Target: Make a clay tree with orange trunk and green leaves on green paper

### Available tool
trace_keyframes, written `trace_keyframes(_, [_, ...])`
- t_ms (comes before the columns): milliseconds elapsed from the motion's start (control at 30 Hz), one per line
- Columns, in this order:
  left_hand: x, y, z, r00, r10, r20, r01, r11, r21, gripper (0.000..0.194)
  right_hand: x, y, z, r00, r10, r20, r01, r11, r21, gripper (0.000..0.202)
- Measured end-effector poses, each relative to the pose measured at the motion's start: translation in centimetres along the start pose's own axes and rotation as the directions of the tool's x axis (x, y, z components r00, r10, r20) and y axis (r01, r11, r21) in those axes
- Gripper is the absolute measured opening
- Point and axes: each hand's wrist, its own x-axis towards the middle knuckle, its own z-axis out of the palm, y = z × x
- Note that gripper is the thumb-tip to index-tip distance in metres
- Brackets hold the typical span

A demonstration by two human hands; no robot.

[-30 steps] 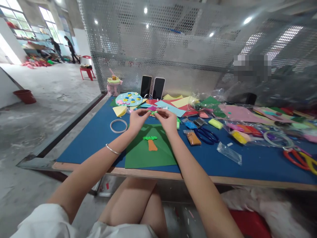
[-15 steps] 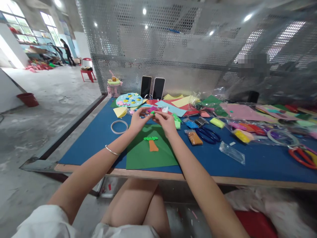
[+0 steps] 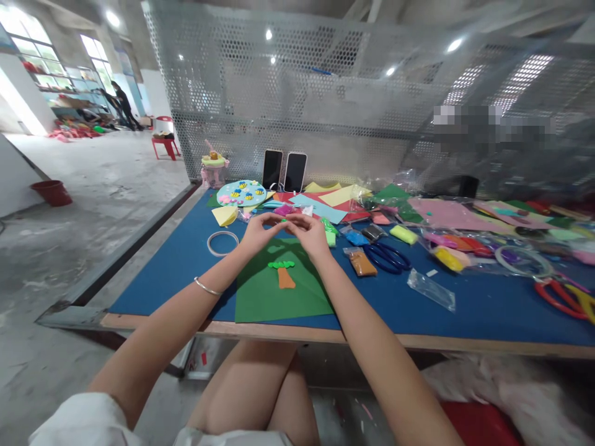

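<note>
My left hand (image 3: 261,232) and my right hand (image 3: 309,233) meet fingertip to fingertip above the back part of a dark green sheet (image 3: 260,303). Between the fingertips shows a small bit of bright green modelling clay (image 3: 284,220), pinched by both hands and mostly hidden. On the sheet below lies an orange-brown clay tree trunk (image 3: 286,279), with a row of green clay lumps (image 3: 281,265) along its top. Just behind my right hand is a packet of green clay (image 3: 330,232).
A roll of tape (image 3: 222,243) lies left of the sheet. To the right are a brown clay packet (image 3: 361,262), blue-handled scissors (image 3: 387,257), a clear wrapper (image 3: 431,289) and red-handled scissors (image 3: 560,298). Two phones (image 3: 295,172) and a bee-decorated disc (image 3: 242,193) stand behind.
My fingertips have drawn closer together, and less of the green clay shows between them. The camera view has shifted slightly; the trunk and green lumps stay on the sheet.
</note>
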Motion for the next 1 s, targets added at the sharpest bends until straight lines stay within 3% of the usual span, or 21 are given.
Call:
trace_keyframes(267, [0.7,-0.8,-0.8,0.988,0.056,-0.144,-0.045,0.996,0.077,0.023,0.1,-0.1,0.1,1.000,0.011,-0.002,-0.011,0.999,0.030,0.041])
trace_keyframes(367, [0.4,-0.4,-0.9,0.990,0.095,-0.105,-0.085,0.991,0.103,0.021,0.1,0.1,-0.2,1.000,0.015,-0.007,-0.014,1.000,0.021,0.039])
trace_keyframes(533, [-0.5,0.9,-0.6,0.975,0.217,0.057,-0.223,0.960,0.171,0.012,0.3,0.9,-0.3,1.000,0.011,-0.018,-0.011,1.000,0.003,0.036])
trace_keyframes(633, [-0.8,1.2,-0.3,0.959,0.274,0.073,-0.283,0.934,0.220,0.007,0.3,1.0,-0.1,1.000,0.003,-0.013,-0.003,1.000,0.002,0.034])
trace_keyframes(833, [-0.6,1.0,-0.5,0.962,0.266,-0.063,-0.243,0.937,0.253,0.020,-0.2,0.4,0.4,0.998,-0.046,0.051,0.045,0.999,0.018,0.043])
trace_keyframes(1000, [-0.5,0.6,-0.8,0.974,0.212,-0.085,-0.190,0.958,0.214,0.016,-0.4,-0.1,0.3,0.995,-0.073,0.075,0.076,0.996,-0.039,0.041])
